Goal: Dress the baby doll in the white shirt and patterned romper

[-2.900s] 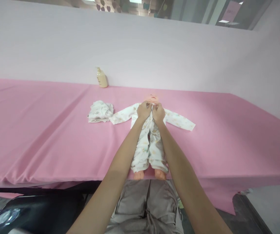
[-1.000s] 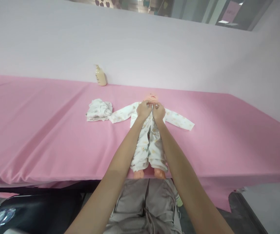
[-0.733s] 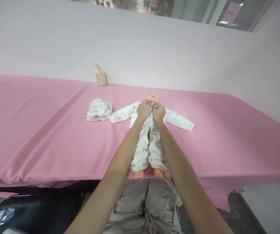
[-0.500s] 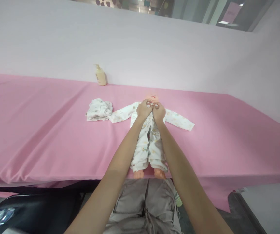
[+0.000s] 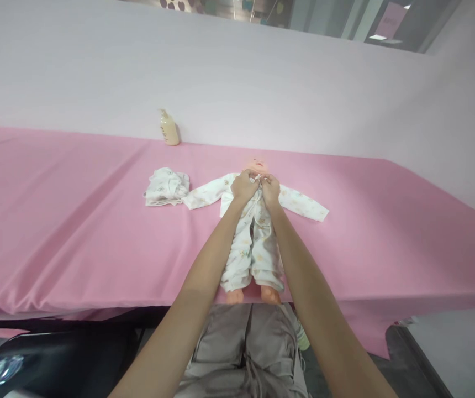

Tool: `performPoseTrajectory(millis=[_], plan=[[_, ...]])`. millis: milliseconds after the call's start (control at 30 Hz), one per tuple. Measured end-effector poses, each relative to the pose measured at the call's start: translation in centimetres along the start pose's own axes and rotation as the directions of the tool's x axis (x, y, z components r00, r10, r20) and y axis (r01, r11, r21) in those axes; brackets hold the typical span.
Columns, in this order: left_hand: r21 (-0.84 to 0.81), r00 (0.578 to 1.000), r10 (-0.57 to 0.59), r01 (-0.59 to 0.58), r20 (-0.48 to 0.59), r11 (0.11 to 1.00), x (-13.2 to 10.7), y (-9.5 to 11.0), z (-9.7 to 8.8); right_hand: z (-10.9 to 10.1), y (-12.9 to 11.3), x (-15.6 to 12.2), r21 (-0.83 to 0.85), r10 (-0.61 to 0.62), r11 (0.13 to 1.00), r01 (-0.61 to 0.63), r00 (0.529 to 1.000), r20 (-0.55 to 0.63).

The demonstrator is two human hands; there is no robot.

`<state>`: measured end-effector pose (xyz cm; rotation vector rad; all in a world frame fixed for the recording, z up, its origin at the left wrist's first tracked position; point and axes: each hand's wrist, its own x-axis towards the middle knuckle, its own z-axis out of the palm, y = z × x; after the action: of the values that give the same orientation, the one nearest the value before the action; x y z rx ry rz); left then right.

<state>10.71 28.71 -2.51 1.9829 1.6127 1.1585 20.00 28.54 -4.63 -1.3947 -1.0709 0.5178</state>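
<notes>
A baby doll (image 5: 235, 297) lies on its back, its head away from me and its bare feet at the near table edge. It wears a white printed shirt (image 5: 304, 203) with sleeves spread wide, and matching trousers (image 5: 241, 260). At the neckline, my left hand (image 5: 243, 187) pinches a thin white tie string. Close beside it, my right hand (image 5: 270, 190) has its fingers pinched on the string too. White loops show between my fingertips. My hands and forearms hide much of the doll's chest.
Left of the doll sits a folded stack of white printed cloth (image 5: 166, 188), touching one sleeve end. A pump bottle (image 5: 169, 130) stands at the back by the wall. Pink cloth (image 5: 96, 237) covers the table. A black chair (image 5: 75, 359) is below at left.
My right hand has shifted slightly right, and its fingers have opened out a little at the neckline. My left hand stays nearly in place. The doll lies as before.
</notes>
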Motion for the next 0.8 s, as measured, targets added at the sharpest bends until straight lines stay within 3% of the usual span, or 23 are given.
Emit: performPoseTrajectory(millis=[167,500,800], plan=[[0.057,1.0,-0.004,0.004,0.004,0.998,-0.1,0.3,0.1,0.0,0.0,0.2,0.07,0.053,0.996,-0.054,0.998,0.02],[0.072,0.999,0.029,-0.03,0.016,0.997,-0.4,0.3,-0.1,0.0,-0.9,-0.8,-0.282,-0.073,0.958,0.044,0.993,-0.093],[0.063,1.0,0.006,-0.006,0.007,0.998,-0.4,0.2,0.0,0.1,-0.7,-0.7,-0.314,-0.126,0.944,0.105,0.991,-0.047]])
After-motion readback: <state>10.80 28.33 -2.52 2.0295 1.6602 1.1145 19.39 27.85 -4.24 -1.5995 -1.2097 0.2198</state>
